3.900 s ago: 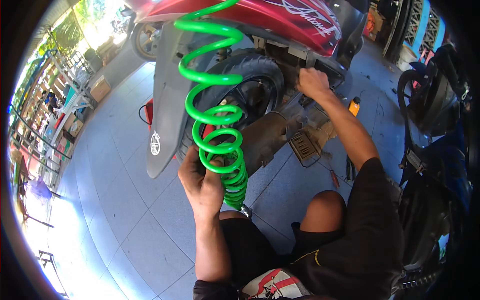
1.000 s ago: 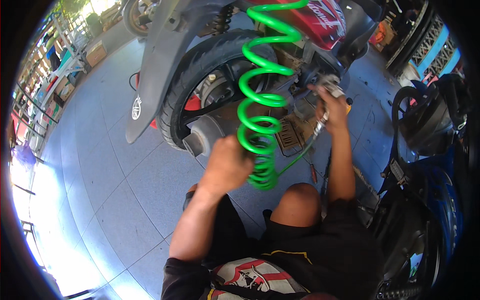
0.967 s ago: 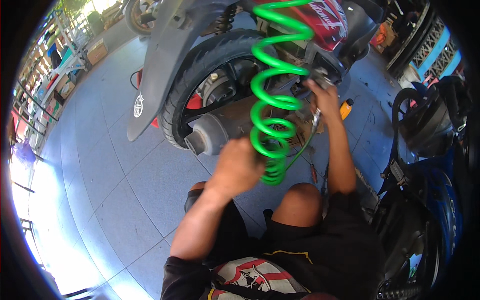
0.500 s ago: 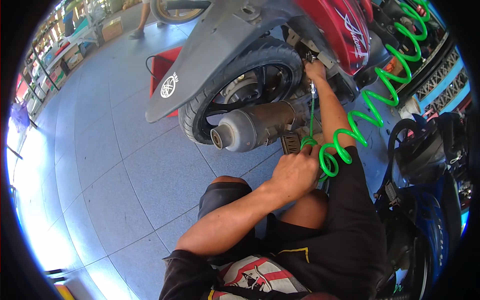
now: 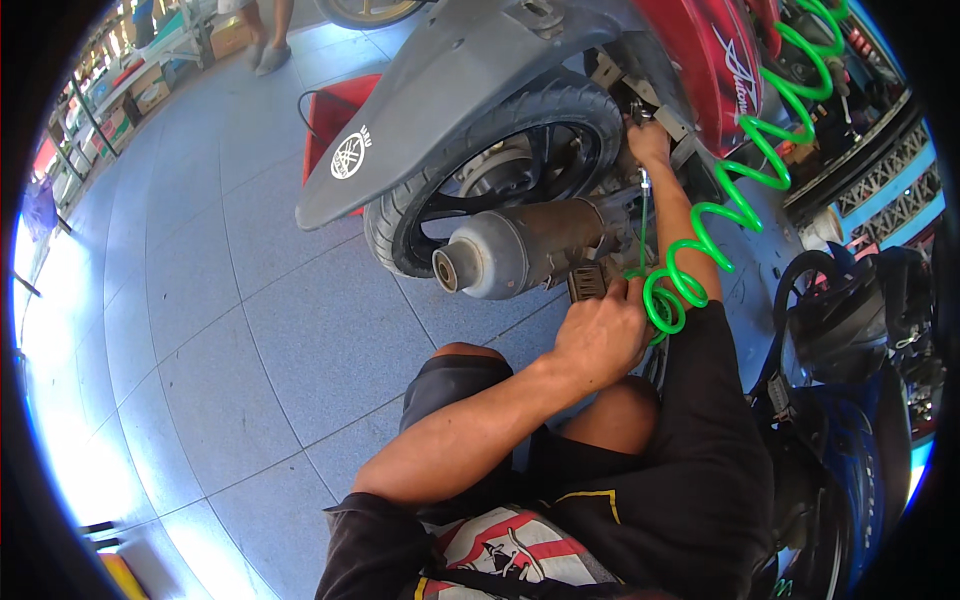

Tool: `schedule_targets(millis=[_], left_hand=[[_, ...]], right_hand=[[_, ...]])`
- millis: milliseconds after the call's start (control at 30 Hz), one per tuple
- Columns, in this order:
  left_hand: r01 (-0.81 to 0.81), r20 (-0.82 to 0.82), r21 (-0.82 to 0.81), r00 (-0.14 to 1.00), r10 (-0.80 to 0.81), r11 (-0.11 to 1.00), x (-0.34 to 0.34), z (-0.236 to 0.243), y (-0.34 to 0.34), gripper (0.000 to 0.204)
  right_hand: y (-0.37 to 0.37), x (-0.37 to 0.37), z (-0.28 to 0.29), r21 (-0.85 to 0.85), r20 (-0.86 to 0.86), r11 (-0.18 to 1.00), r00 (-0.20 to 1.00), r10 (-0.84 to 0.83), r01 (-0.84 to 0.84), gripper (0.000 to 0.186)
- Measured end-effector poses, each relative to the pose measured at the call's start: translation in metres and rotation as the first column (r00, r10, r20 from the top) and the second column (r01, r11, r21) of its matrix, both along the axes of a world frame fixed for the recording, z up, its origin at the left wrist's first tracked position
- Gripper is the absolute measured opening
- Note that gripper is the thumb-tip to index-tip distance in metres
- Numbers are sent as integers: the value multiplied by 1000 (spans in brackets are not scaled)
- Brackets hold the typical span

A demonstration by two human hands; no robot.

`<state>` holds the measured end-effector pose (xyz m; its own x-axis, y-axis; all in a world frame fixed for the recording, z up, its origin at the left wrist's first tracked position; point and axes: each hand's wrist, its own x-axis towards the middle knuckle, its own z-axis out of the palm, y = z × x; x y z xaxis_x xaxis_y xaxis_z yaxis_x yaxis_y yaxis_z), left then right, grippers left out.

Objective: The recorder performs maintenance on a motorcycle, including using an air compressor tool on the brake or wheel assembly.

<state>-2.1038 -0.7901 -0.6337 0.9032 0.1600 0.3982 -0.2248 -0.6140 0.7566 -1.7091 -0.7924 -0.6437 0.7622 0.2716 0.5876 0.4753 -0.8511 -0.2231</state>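
My right hand (image 5: 649, 143) is closed round an air blow gun, mostly hidden in the fist, beside the frame behind the scooter's rear wheel (image 5: 590, 118). Below the fist shows a metal hose coupling (image 5: 644, 182), from which a thin green line runs down. Closer to me, my left hand (image 5: 603, 330) grips the bright green coiled air hose (image 5: 665, 308); its fingertips are partly hidden. A brown slotted footrest (image 5: 587, 283) lies just past the left fingers. To the left is the grey exhaust muffler (image 5: 500, 255), apart from both hands.
The scooter's grey rear fender (image 5: 400, 130) and red body panel (image 5: 705, 70) rise ahead. A red bin (image 5: 322, 130) stands behind the fender. On the right is a blue and black motorcycle (image 5: 850, 430). Another person's legs (image 5: 265, 40) show at the far left, on the tiled floor (image 5: 190, 300).
The scooter and my right hand appear slightly further right and lower in view. The hose coils have shifted, with less green showing at my left fingertips. Another person's legs have come further into view.
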Motion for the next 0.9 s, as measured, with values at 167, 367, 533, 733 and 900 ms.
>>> schedule_targets(millis=[167,367,533,733,900], left_hand=[[64,-52,96,997,-59,993,2,-4,-1,33],[68,-81,107,995,-60,992,6,-5,-4,34],[62,-67,57,996,-58,996,6,-8,-2,36],[64,-46,64,997,-61,996,5,-9,0,37],[61,-68,76,996,-56,995,7,-10,3,36]], right_hand=[[-13,-12,2,-57,-107,998,993,-43,37,54],[-7,4,6,21,-144,999,989,42,-40,54],[-18,5,0,-23,-177,999,984,20,-24,52],[-6,-17,4,-50,18,999,1000,10,-9,48],[5,-33,5,38,-89,998,995,-48,52,36]])
